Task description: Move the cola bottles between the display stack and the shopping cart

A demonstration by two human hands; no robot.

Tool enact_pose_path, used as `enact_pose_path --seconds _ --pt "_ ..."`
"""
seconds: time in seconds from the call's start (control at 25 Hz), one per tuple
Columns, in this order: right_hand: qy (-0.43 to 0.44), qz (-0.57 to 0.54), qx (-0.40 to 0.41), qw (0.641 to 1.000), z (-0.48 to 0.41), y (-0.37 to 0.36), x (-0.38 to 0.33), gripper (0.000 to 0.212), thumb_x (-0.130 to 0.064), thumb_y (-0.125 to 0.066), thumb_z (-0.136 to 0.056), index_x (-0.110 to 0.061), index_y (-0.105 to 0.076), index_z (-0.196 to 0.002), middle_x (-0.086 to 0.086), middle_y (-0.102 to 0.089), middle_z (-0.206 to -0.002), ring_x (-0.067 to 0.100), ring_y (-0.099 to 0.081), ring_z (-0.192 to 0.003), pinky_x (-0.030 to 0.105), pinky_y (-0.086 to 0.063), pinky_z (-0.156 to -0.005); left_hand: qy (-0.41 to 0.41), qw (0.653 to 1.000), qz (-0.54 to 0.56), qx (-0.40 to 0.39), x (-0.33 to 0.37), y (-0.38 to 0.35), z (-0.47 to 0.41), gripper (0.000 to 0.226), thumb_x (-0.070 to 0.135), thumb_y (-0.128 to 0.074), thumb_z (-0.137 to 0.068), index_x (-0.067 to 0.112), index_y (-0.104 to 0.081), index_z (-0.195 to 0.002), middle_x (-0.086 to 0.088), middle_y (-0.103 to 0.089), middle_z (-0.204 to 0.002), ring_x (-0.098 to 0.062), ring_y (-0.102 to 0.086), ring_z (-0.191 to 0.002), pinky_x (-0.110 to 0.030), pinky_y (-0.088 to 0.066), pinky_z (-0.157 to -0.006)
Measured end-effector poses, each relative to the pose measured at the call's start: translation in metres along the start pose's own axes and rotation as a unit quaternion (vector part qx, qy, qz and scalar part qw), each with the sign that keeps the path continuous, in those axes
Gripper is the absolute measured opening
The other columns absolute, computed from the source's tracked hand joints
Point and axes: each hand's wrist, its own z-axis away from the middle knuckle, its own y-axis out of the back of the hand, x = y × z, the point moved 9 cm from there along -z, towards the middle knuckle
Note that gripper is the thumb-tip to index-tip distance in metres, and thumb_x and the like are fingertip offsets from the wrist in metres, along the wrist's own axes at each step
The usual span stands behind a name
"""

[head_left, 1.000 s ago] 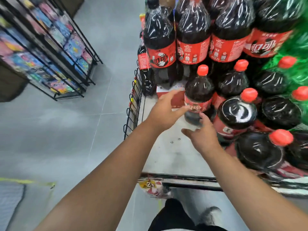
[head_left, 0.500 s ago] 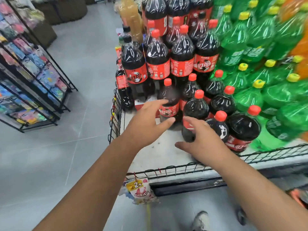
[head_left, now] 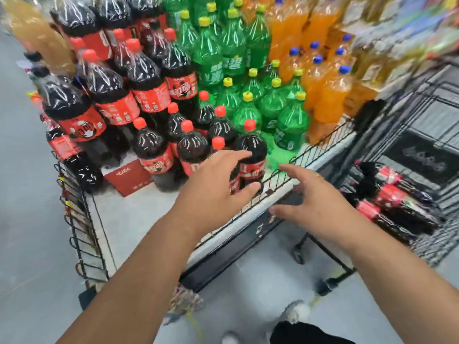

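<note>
Dark cola bottles with red caps and red labels stand stacked on the wire-railed display stack [head_left: 82, 227]. The front-row cola bottle [head_left: 250, 155] stands nearest the rail. My left hand [head_left: 218, 187] hovers in front of it, fingers spread, holding nothing. My right hand [head_left: 308, 194] is open over the front rail, just right of that bottle, also empty. Several cola bottles [head_left: 395, 197] lie on their sides in the black shopping cart [head_left: 422, 125] at the right.
Green soda bottles [head_left: 248, 108] and orange soda bottles [head_left: 325, 90] fill the stack's middle and right. A red box [head_left: 129, 177] lies on the platform's bare left part. Grey floor stretches to the left; my shoes show at the bottom.
The view has swung right, bringing the cart into sight. Both hands have shifted right along the front row, from the left bottles to the one nearest the rail. Neither has gripped anything.
</note>
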Motion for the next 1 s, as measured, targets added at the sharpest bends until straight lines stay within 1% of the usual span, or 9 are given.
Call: enact_pose_path --seconds 0.08,0.12,0.2,0.32,0.4,0.52,0.68,0.84,1.0 --pt "-0.030 0.002 0.022 0.999 0.016 0.026 0.030 0.089 -0.036 -0.083 -0.073 -0.032 -0.036 -0.148 0.000 -0.044 -0.146 0.016 -0.043 -0.134 0.026 -0.036 -0.108 -0.040 0.999 0.001 -0.029 0.032 -0.027 -0.013 0.059 0.043 -0.069 -0.089 0.018 -0.056 -0.141 0.000 -0.059 -0.138 -0.010 -0.048 -0.126 -0.009 -0.025 -0.104" --pt "-0.047 -0.001 0.031 0.998 0.024 0.039 0.045 0.090 -0.036 -0.083 -0.073 -0.031 -0.035 -0.149 0.001 -0.042 -0.147 0.016 -0.043 -0.135 0.027 -0.035 -0.109 -0.058 0.997 0.000 -0.044 0.047 -0.041 -0.019 0.058 0.040 -0.071 -0.090 0.018 -0.056 -0.141 -0.001 -0.058 -0.139 -0.011 -0.048 -0.127 -0.010 -0.025 -0.105" --pt "-0.079 -0.004 0.047 0.996 0.039 0.066 0.077 0.089 -0.035 -0.083 -0.074 -0.030 -0.034 -0.149 0.000 -0.042 -0.146 0.016 -0.046 -0.130 0.024 -0.036 -0.104 -0.084 0.994 -0.005 -0.072 0.077 -0.070 -0.032 0.058 0.039 -0.073 -0.092 0.020 -0.054 -0.143 -0.002 -0.056 -0.140 -0.014 -0.049 -0.128 -0.016 -0.027 -0.107" --pt "-0.115 0.000 0.067 0.991 0.053 0.101 0.124 0.088 -0.036 -0.083 -0.074 -0.034 -0.035 -0.147 0.000 -0.045 -0.142 0.015 -0.051 -0.119 0.021 -0.035 -0.092 -0.106 0.990 -0.002 -0.096 0.115 -0.108 -0.052 0.061 0.047 -0.066 -0.091 0.020 -0.053 -0.144 -0.003 -0.056 -0.141 -0.018 -0.049 -0.131 -0.020 -0.028 -0.108" --pt "-0.138 -0.006 0.081 0.987 0.060 0.125 0.159 0.088 -0.037 -0.083 -0.073 -0.034 -0.035 -0.147 0.000 -0.045 -0.143 0.015 -0.049 -0.123 0.022 -0.036 -0.096 -0.107 0.987 0.005 -0.117 0.141 -0.137 -0.067 0.064 0.053 -0.060 -0.089 0.023 -0.051 -0.145 0.000 -0.054 -0.142 -0.016 -0.047 -0.132 -0.021 -0.028 -0.109" --pt "-0.159 -0.018 0.091 0.983 0.069 0.155 0.212 0.089 -0.038 -0.083 -0.073 -0.036 -0.034 -0.148 -0.002 -0.040 -0.148 0.015 -0.044 -0.132 0.028 -0.035 -0.108 -0.108 0.983 0.002 -0.146 0.179 -0.183 -0.088 0.061 0.049 -0.066 -0.094 0.027 -0.048 -0.148 0.005 -0.050 -0.146 -0.014 -0.045 -0.135 -0.022 -0.029 -0.110" --pt "-0.186 0.003 0.088 0.979 0.075 0.189 0.270 0.090 -0.040 -0.082 -0.074 -0.038 -0.032 -0.148 -0.002 -0.037 -0.149 0.016 -0.043 -0.133 0.029 -0.036 -0.108 -0.112 0.980 0.002 -0.164 0.219 -0.232 -0.114 0.061 0.045 -0.067 -0.094 0.027 -0.046 -0.149 0.003 -0.051 -0.145 -0.015 -0.045 -0.134 -0.029 -0.033 -0.115" --pt "-0.215 0.000 0.089 0.973 0.075 0.215 0.326 0.090 -0.041 -0.081 -0.073 -0.038 -0.032 -0.148 0.000 -0.038 -0.148 0.018 -0.046 -0.130 0.034 -0.039 -0.108 -0.104 0.975 -0.012 -0.198 0.245 -0.279 -0.139 0.064 0.047 -0.065 -0.095 0.031 -0.041 -0.152 0.006 -0.047 -0.148 -0.013 -0.044 -0.136 -0.026 -0.033 -0.112" --pt "-0.253 -0.013 0.075 0.964 0.063 0.224 0.369 0.091 -0.042 -0.080 -0.076 -0.037 -0.027 -0.151 0.001 -0.033 -0.151 0.019 -0.043 -0.133 0.030 -0.037 -0.105 -0.100 0.967 -0.016 -0.235 0.250 -0.320 -0.169 0.066 0.048 -0.064 -0.095 0.029 -0.040 -0.153 0.004 -0.047 -0.150 -0.014 -0.042 -0.139 -0.031 -0.035 -0.115"
